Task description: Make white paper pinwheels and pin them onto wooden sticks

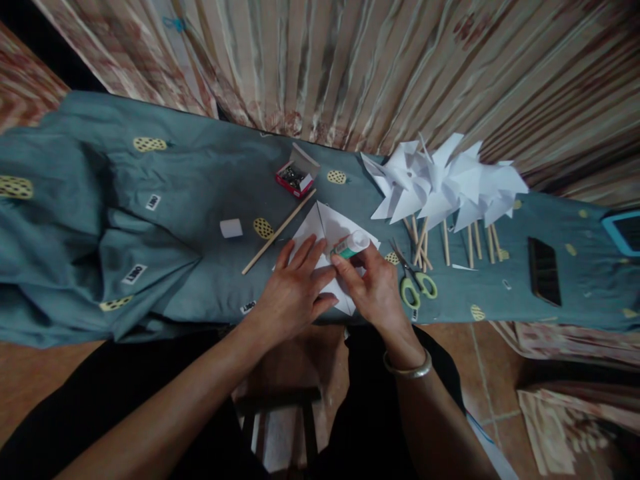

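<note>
A white sheet of paper [316,223] with crease lines lies on the cloth-covered table in front of me. My left hand [299,280] rests on it with the fingers spread, pressing it down. In my right hand [371,280] is a glue stick [351,245], white with a green band, gripped over the right part of the paper. The glue stick's lower end is hidden by my fingers, so I cannot tell whether it touches the sheet. A white cap [231,229] lies to the left. Between the cap and the paper, a thin wooden stick [279,232] lies slantwise.
An open red box [295,179] of small metal pieces stands behind the paper. To the right are scissors [418,280] with green handles and several white paper pinwheels [445,180] on wooden sticks. Farther right lies a dark phone [545,271]. A curtain [320,73] hangs along the back edge.
</note>
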The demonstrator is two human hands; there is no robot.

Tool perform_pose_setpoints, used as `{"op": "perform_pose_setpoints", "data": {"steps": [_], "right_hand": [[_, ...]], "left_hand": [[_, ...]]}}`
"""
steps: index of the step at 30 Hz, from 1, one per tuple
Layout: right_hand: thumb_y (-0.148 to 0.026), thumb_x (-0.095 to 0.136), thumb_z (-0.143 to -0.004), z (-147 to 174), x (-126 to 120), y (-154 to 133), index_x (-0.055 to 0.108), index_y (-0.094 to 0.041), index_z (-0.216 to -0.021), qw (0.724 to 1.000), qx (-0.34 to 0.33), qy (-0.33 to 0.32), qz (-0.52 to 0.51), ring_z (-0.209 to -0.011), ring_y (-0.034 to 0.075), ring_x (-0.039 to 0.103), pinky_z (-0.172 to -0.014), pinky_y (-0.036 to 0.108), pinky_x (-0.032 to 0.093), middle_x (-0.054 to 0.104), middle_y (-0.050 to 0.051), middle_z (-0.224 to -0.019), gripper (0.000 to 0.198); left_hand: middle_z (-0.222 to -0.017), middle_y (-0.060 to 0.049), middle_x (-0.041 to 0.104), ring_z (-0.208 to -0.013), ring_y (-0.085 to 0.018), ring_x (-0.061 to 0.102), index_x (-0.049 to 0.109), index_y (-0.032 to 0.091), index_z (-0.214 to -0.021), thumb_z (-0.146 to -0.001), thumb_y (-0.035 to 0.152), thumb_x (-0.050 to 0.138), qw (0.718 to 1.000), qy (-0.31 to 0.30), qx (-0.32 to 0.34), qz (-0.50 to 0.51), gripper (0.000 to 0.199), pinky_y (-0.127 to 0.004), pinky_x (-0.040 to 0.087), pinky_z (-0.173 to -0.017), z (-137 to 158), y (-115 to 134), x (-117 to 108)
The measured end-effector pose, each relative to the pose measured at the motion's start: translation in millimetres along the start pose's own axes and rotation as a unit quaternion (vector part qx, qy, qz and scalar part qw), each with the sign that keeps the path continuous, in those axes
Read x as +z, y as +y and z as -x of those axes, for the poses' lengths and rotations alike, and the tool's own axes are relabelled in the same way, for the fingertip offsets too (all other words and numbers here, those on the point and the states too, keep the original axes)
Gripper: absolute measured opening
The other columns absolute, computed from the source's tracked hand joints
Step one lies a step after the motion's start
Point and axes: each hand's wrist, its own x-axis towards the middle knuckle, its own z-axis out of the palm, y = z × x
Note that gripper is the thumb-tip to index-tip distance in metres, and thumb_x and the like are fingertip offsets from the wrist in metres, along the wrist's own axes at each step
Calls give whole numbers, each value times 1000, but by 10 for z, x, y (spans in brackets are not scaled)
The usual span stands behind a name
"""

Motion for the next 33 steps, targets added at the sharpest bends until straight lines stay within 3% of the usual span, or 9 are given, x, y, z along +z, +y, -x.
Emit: {"op": "perform_pose_setpoints", "data": {"steps": [10, 18, 33], "right_hand": [[-44, 55, -89, 9, -15, 39, 58, -19, -98, 1000, 3, 8, 4, -66, 18, 65, -61, 28, 47, 69, 3, -76, 26], [-43, 54, -89, -15, 8, 88, 58, -19, -99, 1000, 13, 13, -9, -70, 18, 66, -64, 29, 49, 71, 4, -83, 27], [-42, 56, -88, -95, 52, 39, 57, -20, -97, 1000, 18, 25, -5, -66, 18, 64, -61, 28, 45, 68, 1, -75, 24]], "left_hand": [[-149, -11, 43, -141, -36, 29, 59, 24, -127, -84, 38, 65, 1000, -13, 9, 4, 45, -60, 22, -114, 3, -10, 3], [-148, -15, 43, -141, -36, 29, 60, 24, -126, -84, 40, 65, 1000, -15, -2, 7, 46, -60, 22, -114, -3, -7, 0], [-148, -14, 43, -141, -35, 30, 62, 23, -123, -82, 37, 67, 1000, -9, -4, 17, 44, -60, 22, -114, 1, 4, -6]]}}
